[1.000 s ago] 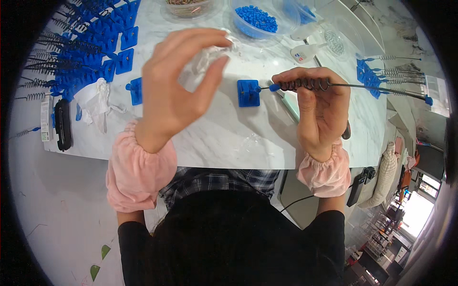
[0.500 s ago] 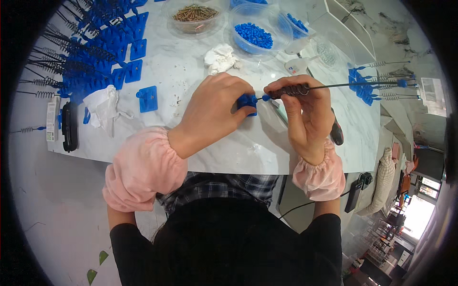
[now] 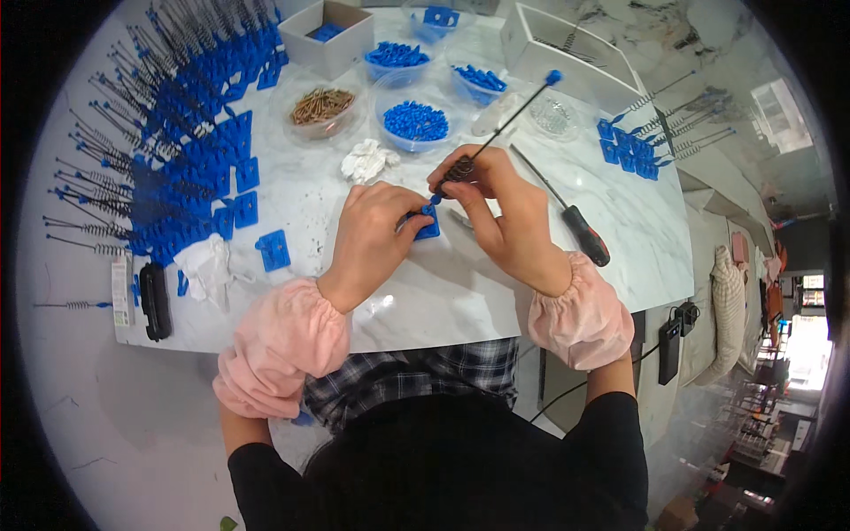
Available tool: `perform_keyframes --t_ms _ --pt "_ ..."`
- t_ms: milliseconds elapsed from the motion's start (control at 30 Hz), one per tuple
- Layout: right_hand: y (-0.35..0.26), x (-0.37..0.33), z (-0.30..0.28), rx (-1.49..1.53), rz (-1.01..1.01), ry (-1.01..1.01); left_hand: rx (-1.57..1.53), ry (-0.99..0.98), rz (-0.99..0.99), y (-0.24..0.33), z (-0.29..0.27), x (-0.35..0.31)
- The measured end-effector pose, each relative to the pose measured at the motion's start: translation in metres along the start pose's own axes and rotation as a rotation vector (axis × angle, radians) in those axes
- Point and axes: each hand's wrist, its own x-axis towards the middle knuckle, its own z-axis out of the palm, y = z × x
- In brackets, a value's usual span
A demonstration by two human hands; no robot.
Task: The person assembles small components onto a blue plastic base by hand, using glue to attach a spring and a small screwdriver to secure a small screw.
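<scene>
Between the thumb and fingers of my left hand [image 3: 372,228] is a small blue plastic base [image 3: 428,228], low over the marble-patterned table. My right hand [image 3: 512,212] pinches a black spring rod [image 3: 511,124] by its coil. The rod slants up and away to the right and ends in a round blue tip. Its lower blue end meets the top of the base, but the fingers partly hide the joint, so whether it is seated cannot be seen. A screwdriver [image 3: 586,236] with a black and red handle lies right of my right hand.
Many assembled blue bases with spring rods [image 3: 199,168] crowd the left side; a smaller group [image 3: 629,150] stands right. Beyond my hands are a bowl of brass-coloured screws [image 3: 323,111], a bowl of blue pieces [image 3: 416,122] and a white box [image 3: 567,53]. A lone blue base [image 3: 273,250] lies left.
The spring rod has swung from nearly level, pointing right, to a steep slant up and away. Both hands keep their holds. The whole view has shifted, showing more of the table's far side.
</scene>
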Motion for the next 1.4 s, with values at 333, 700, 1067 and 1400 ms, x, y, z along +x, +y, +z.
perform_keyframes --t_ms 333,700,1067,1400 --pt "0.0018 0.0060 -0.0040 -0.102 -0.070 -0.034 0.009 -0.005 -0.050 0.0071 0.0004 0.0063" --pt "0.0049 0.0057 -0.0018 -0.072 -0.073 -0.066 0.007 -0.013 -0.043 0.0007 0.0020 0.0039" --pt "0.0041 0.0057 -0.0027 -0.064 -0.044 -0.057 0.009 -0.015 -0.065 0.0039 0.0002 0.0049" --pt "0.0034 0.0044 -0.0003 -0.061 -0.075 -0.010 0.041 -0.033 -0.100 0.0064 -0.0008 0.0053"
